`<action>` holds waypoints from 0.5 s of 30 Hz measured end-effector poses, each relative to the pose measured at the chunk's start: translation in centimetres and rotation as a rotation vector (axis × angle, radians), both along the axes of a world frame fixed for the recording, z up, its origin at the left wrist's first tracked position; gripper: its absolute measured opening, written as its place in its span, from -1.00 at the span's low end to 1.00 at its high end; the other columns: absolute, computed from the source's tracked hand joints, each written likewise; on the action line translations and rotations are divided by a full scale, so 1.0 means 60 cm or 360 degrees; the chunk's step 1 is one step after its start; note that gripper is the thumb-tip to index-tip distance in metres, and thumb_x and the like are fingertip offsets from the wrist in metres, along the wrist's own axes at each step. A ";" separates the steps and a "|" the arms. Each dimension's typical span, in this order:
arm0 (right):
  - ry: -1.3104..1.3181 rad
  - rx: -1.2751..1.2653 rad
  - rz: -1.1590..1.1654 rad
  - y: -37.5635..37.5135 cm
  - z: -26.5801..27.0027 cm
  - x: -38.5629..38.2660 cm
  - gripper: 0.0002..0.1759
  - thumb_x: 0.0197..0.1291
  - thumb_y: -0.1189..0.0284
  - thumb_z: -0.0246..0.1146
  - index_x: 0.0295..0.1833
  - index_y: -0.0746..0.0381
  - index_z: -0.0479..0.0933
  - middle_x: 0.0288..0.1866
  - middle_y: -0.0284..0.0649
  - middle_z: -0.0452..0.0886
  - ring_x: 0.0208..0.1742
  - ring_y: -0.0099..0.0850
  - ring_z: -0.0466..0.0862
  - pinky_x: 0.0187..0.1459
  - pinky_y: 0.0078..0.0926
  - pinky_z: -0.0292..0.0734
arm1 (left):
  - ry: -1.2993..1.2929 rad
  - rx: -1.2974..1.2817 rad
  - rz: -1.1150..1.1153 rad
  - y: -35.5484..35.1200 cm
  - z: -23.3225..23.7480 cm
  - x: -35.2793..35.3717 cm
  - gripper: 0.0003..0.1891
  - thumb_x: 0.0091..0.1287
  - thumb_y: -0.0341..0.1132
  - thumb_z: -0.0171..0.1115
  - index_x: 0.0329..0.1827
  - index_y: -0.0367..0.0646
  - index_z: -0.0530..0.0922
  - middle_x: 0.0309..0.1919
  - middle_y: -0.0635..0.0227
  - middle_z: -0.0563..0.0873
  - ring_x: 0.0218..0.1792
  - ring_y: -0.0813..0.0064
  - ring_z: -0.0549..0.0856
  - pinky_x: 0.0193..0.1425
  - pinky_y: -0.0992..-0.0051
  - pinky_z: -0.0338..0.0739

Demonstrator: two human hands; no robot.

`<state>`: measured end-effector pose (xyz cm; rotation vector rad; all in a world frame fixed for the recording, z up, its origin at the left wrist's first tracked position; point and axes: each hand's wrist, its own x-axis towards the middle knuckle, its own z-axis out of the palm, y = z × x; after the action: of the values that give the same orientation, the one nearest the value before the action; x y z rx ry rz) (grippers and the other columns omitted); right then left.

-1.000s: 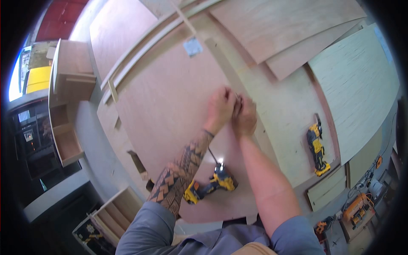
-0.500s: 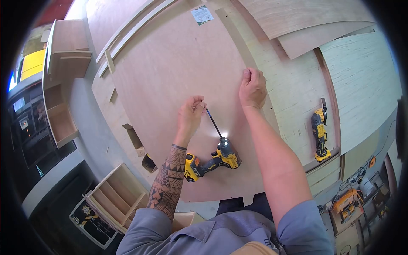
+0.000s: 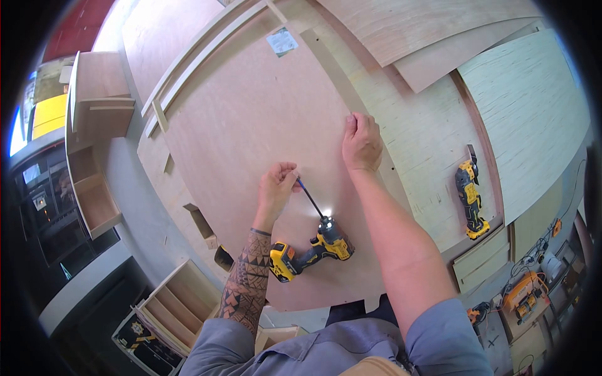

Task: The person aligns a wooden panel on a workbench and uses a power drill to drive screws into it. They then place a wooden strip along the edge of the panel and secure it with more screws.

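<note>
A yellow-and-black cordless drill [image 3: 333, 243] lies on its side on the plywood panel [image 3: 251, 119], its work light glowing. From its chuck a long, thin driver bit [image 3: 311, 199] with a blue section points toward my left hand [image 3: 276, 189]. That hand is closed, thumb and fingertips pinched at the far end of the bit; whether a screw is there too is hidden. My right hand [image 3: 364, 143] is closed in a loose fist at the panel's right edge. What its fingers hold, if anything, does not show.
A yellow-and-black multi-tool [image 3: 469, 199] lies to the right. Thin wooden strips [image 3: 207, 59] run along the panel's far left, and a paper label [image 3: 281, 42] is at its far end. More plywood sheets [image 3: 520, 125] stand right; an open drawer box [image 3: 179, 304] sits lower left.
The view has shifted, so the panel and tools appear slightly lower and further left. Both hands keep nearly the same places, the left at the bit's end and the right at the panel edge.
</note>
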<state>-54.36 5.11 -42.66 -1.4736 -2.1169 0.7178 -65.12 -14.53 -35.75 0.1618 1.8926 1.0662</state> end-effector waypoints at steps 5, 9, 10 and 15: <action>0.0025 -0.0008 0.0009 0.000 0.006 0.001 -0.80 0.57 0.23 0.24 0.08 0.09 0.61 0.00 -0.25 0.70 0.00 -0.12 0.71 -0.02 -0.10 0.67 | -0.0050 -0.0011 0.0169 0.007 0.015 0.005 -0.69 0.60 -0.39 0.28 0.30 -0.32 0.55 -0.12 0.34 0.75 -0.22 0.57 0.81 -0.11 0.51 0.83; 0.0032 -0.0015 0.0002 0.002 0.009 0.002 -0.84 0.54 0.26 0.26 0.06 0.08 0.61 -0.05 -0.25 0.66 -0.03 -0.16 0.67 -0.02 -0.13 0.64 | -0.0023 -0.0008 0.0099 0.003 0.006 0.001 -0.69 0.60 -0.40 0.28 0.31 -0.31 0.55 -0.12 0.34 0.75 -0.20 0.56 0.82 -0.09 0.51 0.83; 0.0046 -0.0017 0.0014 0.002 0.007 0.002 -0.83 0.55 0.26 0.26 0.06 0.08 0.60 -0.05 -0.24 0.66 -0.04 -0.15 0.67 -0.02 -0.13 0.64 | -0.0003 0.0006 0.0052 0.002 0.001 0.000 -0.67 0.60 -0.40 0.28 0.33 -0.31 0.54 -0.11 0.33 0.75 -0.19 0.55 0.82 -0.07 0.51 0.83; 0.0058 -0.0007 0.0034 0.004 0.004 0.002 -0.84 0.56 0.26 0.24 0.06 0.08 0.59 -0.06 -0.23 0.65 -0.04 -0.14 0.67 -0.03 -0.13 0.64 | 0.0042 -0.0024 -0.0019 0.000 0.018 0.008 -0.60 0.61 -0.37 0.29 0.42 -0.30 0.47 -0.08 0.30 0.78 -0.15 0.53 0.83 -0.02 0.49 0.82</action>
<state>-54.25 5.36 -42.42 -1.4315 -2.1076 0.7520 -64.61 -14.54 -34.68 0.1789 1.9207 1.0463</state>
